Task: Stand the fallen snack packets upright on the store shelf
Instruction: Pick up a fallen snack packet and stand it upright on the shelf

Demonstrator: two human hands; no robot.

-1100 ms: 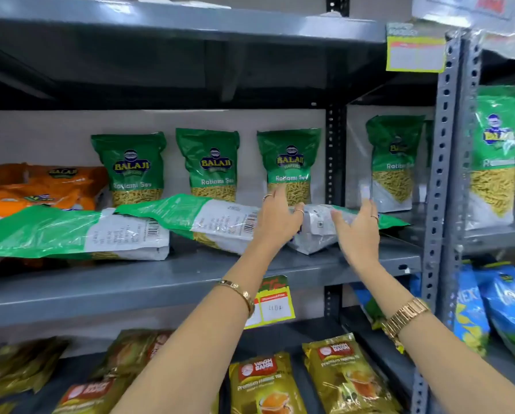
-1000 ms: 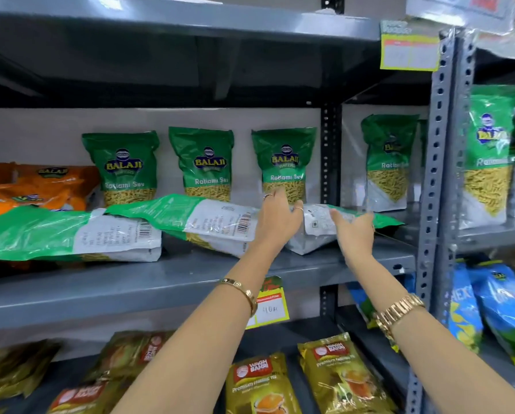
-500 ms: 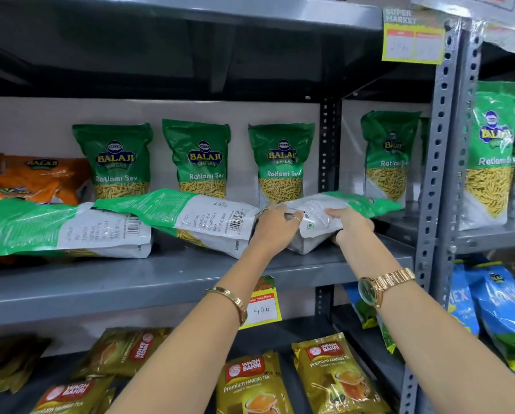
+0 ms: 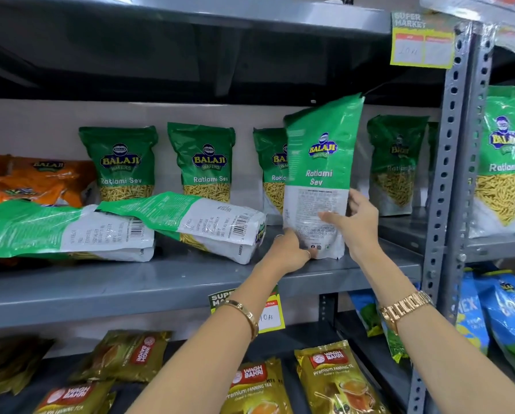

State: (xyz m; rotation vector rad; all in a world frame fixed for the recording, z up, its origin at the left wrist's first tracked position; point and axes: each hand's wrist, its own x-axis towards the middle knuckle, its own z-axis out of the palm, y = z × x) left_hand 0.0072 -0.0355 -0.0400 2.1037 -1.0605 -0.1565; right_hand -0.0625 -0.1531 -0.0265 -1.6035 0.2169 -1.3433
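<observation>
A green and white Ratlami Sev packet (image 4: 320, 162) stands nearly upright at the right end of the grey middle shelf (image 4: 160, 285), its back face toward me. My left hand (image 4: 289, 252) grips its lower left corner; my right hand (image 4: 356, 222) holds its lower right edge. Two more packets of the same kind lie flat to the left: one in the middle (image 4: 196, 222) and one at the far left (image 4: 56, 231), overlapping. Three packets (image 4: 122, 162) stand upright along the back wall; the third is partly hidden behind the held one.
Orange packets (image 4: 32, 180) are piled at the far left of the shelf. A perforated metal upright (image 4: 447, 174) borders the bay on the right, with more green packets (image 4: 504, 162) beyond. Tea packets (image 4: 334, 377) lie on the lower shelf. The shelf above hangs low overhead.
Both hands closed on the rightmost fallen packet, lifted its green top end up and turned it from lying flat to nearly upright. The other two fallen packets stayed put.
</observation>
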